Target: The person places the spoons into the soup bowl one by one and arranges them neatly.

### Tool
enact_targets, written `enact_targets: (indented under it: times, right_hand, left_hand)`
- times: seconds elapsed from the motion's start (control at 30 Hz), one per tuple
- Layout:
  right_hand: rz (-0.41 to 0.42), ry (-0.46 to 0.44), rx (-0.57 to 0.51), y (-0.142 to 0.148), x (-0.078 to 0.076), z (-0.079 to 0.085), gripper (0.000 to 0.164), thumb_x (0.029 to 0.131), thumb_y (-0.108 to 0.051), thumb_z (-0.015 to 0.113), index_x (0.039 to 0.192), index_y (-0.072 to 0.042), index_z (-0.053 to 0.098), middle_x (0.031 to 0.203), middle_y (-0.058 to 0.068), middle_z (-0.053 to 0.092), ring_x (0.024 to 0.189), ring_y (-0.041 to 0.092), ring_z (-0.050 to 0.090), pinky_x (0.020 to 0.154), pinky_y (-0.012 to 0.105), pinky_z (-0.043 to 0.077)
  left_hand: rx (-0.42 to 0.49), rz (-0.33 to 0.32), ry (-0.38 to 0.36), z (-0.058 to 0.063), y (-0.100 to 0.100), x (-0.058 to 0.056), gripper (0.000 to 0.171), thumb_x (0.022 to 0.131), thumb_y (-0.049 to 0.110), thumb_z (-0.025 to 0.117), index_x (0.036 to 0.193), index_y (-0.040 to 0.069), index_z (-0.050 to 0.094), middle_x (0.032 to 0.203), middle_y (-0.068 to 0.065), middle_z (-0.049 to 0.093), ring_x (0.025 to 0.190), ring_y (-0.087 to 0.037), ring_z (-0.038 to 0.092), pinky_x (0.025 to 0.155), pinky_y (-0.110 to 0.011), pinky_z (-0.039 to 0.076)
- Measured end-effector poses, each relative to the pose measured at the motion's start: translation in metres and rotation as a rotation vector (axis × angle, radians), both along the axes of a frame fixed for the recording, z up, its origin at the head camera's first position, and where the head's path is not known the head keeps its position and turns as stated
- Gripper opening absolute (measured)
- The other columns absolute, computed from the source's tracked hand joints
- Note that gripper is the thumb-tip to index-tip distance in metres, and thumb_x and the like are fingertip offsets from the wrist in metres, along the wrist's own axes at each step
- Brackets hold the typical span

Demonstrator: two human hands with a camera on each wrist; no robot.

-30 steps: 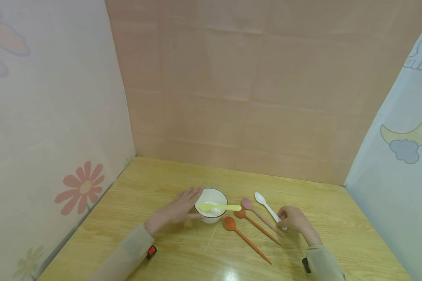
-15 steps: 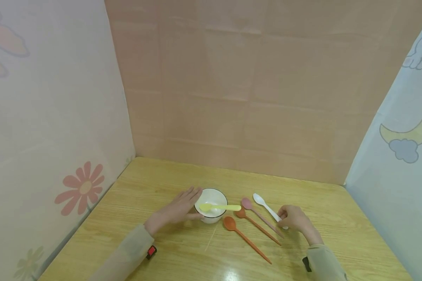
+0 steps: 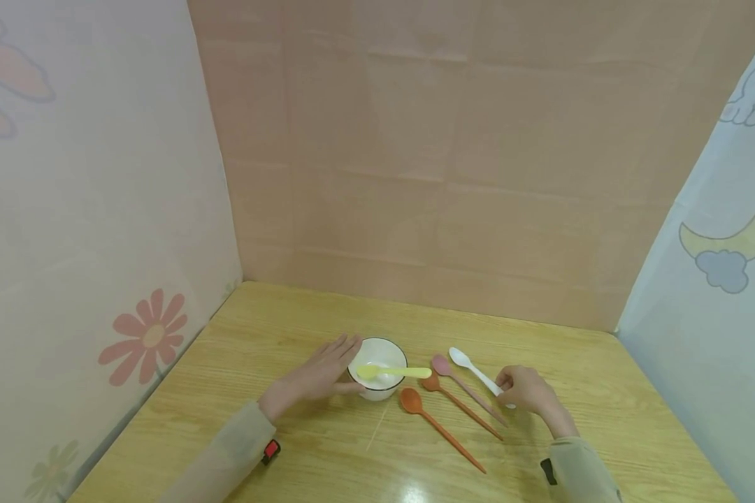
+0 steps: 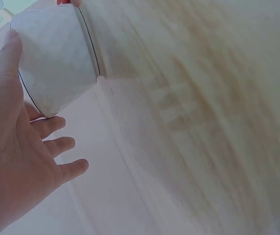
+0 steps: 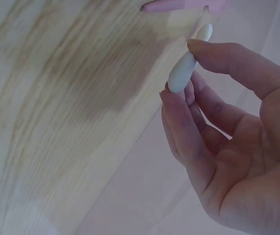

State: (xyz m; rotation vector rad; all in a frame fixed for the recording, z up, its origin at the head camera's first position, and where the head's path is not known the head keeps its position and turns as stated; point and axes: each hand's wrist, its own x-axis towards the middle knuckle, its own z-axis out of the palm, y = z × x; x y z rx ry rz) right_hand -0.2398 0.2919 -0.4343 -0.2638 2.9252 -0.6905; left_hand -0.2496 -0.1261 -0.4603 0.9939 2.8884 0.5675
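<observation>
My left hand (image 3: 317, 370) rests against the left side of a white dark-rimmed bowl (image 3: 377, 395). Its fingers are fairly straight, the thumb spread along the bowl's near side, as the left wrist view also shows. A yellow spoon (image 3: 393, 372) lies across the bowl, its handle past the right rim. My right hand (image 3: 530, 391) pinches a white spoon (image 3: 478, 372) by the handle end between thumb and fingers. In the right wrist view the white spoon (image 5: 182, 73) is seen end-on. Left of it lie a pink spoon (image 3: 465, 388) and two orange-brown spoons, one beside it (image 3: 459, 402) and one nearer (image 3: 443, 431).
The wooden table (image 3: 308, 454) is bounded by a plain tan backdrop (image 3: 377, 175) and patterned side panels. A red flower print (image 3: 151, 335) marks the left panel. Several spoons lie close together between the bowl and my right hand.
The white spoon's bowl end has swung slightly left toward the pink spoon, with my right hand shifting very little. My left hand and the bowl have stayed put.
</observation>
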Motion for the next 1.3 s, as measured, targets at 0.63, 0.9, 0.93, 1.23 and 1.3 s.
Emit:
enact_targets:
  times: [0.63,0.9,0.93,1.23,1.3]
  right_hand:
    - [0.047,0.041,0.022,-0.01,-0.003,0.021,0.021,0.078,-0.004,0.076,0.095,0.002,0.067,0.086,0.007,0.066,0.079,0.018,0.059,0.072,0.036,0.054]
    - [0.069,0.052,0.051,-0.015,-0.004,0.032,0.023,0.077,-0.005,0.075,0.097,0.002,0.067,0.088,0.008,0.067,0.081,0.018,0.06,0.073,0.037,0.054]
    - [0.074,0.056,0.053,-0.016,-0.004,0.034,0.023,0.077,-0.006,0.075,0.097,0.002,0.067,0.088,0.008,0.067,0.081,0.018,0.061,0.073,0.038,0.054]
    - [0.13,0.086,0.069,-0.028,-0.009,0.049,0.023,0.077,-0.007,0.075,0.097,0.002,0.068,0.089,0.009,0.068,0.082,0.02,0.061,0.073,0.039,0.055]
    - [0.132,0.084,0.067,-0.031,-0.01,0.052,0.022,0.077,-0.007,0.075,0.096,0.002,0.068,0.088,0.007,0.067,0.081,0.019,0.06,0.073,0.038,0.054]
  left_hand:
    - [0.018,0.001,-0.007,-0.002,0.0,-0.001,0.093,0.095,0.057,0.056,0.158,0.002,0.017,0.166,-0.016,0.018,0.153,-0.041,0.016,0.12,-0.063,0.022]
    - [0.009,0.002,-0.001,-0.001,0.0,0.0,0.093,0.095,0.057,0.056,0.158,0.002,0.017,0.166,-0.016,0.019,0.153,-0.042,0.017,0.121,-0.062,0.023]
    - [0.011,0.001,-0.003,-0.001,0.0,0.001,0.093,0.095,0.057,0.056,0.158,0.001,0.017,0.166,-0.017,0.019,0.153,-0.043,0.016,0.121,-0.062,0.022]
    - [0.016,-0.015,0.012,-0.001,0.0,-0.002,0.092,0.095,0.054,0.058,0.157,-0.002,0.019,0.164,-0.022,0.02,0.152,-0.045,0.019,0.119,-0.063,0.024]
    - [0.013,-0.015,0.014,-0.001,0.0,-0.002,0.092,0.095,0.054,0.058,0.157,-0.002,0.019,0.164,-0.022,0.02,0.152,-0.045,0.019,0.12,-0.062,0.025]
